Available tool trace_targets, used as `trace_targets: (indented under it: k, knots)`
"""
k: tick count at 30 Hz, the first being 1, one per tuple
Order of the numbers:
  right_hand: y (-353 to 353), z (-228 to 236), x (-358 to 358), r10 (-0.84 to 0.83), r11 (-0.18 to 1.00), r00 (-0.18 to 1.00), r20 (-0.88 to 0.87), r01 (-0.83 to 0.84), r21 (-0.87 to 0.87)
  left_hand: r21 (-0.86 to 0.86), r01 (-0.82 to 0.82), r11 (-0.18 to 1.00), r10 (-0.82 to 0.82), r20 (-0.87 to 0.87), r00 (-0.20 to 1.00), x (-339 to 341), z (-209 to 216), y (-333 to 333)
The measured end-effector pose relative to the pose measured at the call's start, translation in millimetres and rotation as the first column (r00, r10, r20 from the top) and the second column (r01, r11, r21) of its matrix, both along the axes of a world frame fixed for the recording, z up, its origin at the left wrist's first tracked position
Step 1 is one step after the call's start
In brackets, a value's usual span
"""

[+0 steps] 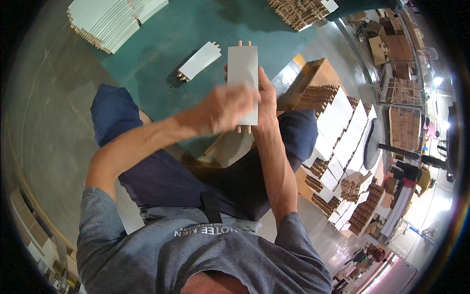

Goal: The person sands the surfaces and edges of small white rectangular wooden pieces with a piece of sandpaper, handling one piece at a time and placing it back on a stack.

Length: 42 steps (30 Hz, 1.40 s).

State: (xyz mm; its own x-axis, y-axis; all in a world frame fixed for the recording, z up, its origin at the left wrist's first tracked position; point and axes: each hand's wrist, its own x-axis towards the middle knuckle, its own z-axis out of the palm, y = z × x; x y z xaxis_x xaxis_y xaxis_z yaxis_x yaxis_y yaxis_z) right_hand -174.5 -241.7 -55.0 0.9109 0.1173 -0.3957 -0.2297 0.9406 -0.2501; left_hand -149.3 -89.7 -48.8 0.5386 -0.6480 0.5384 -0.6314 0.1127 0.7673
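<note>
My right hand [267,100] grips a long white rectangular piece [243,63] from its right side, with fingertips showing at its left edge. Pairs of round wooden stick ends stick out of both its short ends. Across its lower half passes my left hand [227,109], smeared by motion; whether it touches the white face or holds anything, I cannot tell. A similar smaller-looking white piece [200,61] with wooden ends lies tilted on the green surface [147,63], left of the held one.
Stacked white pieces [105,22] stand at the far left, and a brown-edged stack [301,12] at the far right. Beside my right knee rise large piles of white and brown pieces [338,127]. Past them are a round dark disc on a pole [374,144] and cardboard boxes [405,125].
</note>
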Motion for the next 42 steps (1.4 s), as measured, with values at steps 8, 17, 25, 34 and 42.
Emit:
trace_targets:
  k: [8, 17, 25, 34, 42]
  knots:
    - [-15, -23, -6, -0.075, 0.884, 0.994, -0.083, 0.028, -0.466, -0.260, 0.062, 0.964, -0.062, 0.006, 0.998, -35, 38, 8]
    - [26, -130, 55, -0.026, 0.618, 0.899, -0.436, -0.329, -0.714, -0.324, 0.037, 0.945, -0.029, 0.029, 0.999, -12, 40, 21]
    - [54, -183, 146, -0.280, 0.399, 0.881, -0.381, -0.254, -0.881, -0.484, -0.252, 0.838, 0.221, -0.121, 0.968, 36, 48, 24]
    - [59, -208, 171, -0.450, 0.375, 0.751, -0.483, -0.332, -0.865, -0.341, -0.443, 0.829, 0.357, -0.287, 0.889, 38, 47, 28]
    - [31, -178, 87, -0.147, 0.622, 0.941, -0.305, -0.152, -0.768, -0.244, -0.357, 0.902, 0.082, -0.715, 0.694, 83, 5, 37]
